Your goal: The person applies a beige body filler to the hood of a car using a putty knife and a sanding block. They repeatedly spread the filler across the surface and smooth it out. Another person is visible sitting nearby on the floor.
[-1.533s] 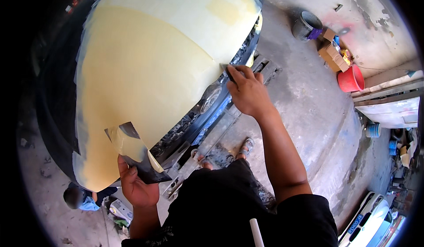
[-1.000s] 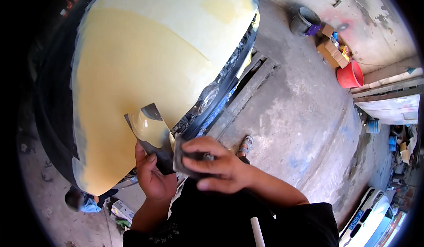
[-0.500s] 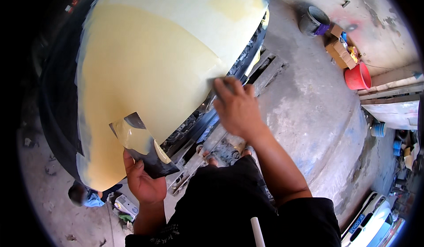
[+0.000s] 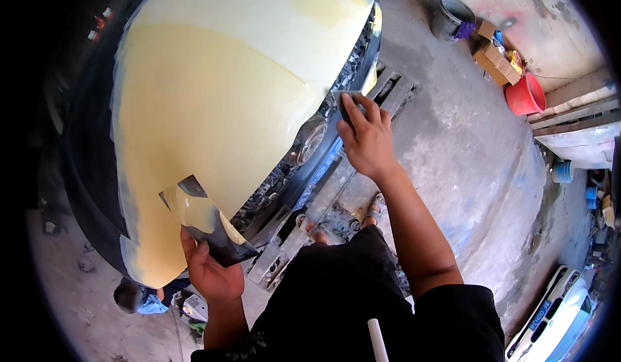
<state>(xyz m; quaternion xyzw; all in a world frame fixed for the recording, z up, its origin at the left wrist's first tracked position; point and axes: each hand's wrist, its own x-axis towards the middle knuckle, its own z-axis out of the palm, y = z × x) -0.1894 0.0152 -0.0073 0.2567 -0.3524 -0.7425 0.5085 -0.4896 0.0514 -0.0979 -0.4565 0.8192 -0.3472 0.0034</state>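
My left hand (image 4: 210, 271) grips a dark flat board (image 4: 223, 236) smeared with glossy pale-yellow putty, held over the lower part of a car hood (image 4: 187, 97) coated in cream and pale-yellow filler. My right hand (image 4: 367, 135) is closed on a small grey spreader (image 4: 343, 102) at the hood's front edge, above the exposed headlight (image 4: 307, 142); whether the blade touches the surface I cannot tell.
At right stand a grey bucket (image 4: 449, 20), cardboard box (image 4: 493, 64), red bucket (image 4: 524, 97), blue containers (image 4: 561, 172) and a white car (image 4: 548, 317). Another person (image 4: 139, 300) is low at lower left. Slatted boards (image 4: 394, 87) lie below the bumper.
My right hand met the board about one second ago, then moved up to the hood's front edge with the spreader, now slightly higher and farther right. My left hand still holds the board.
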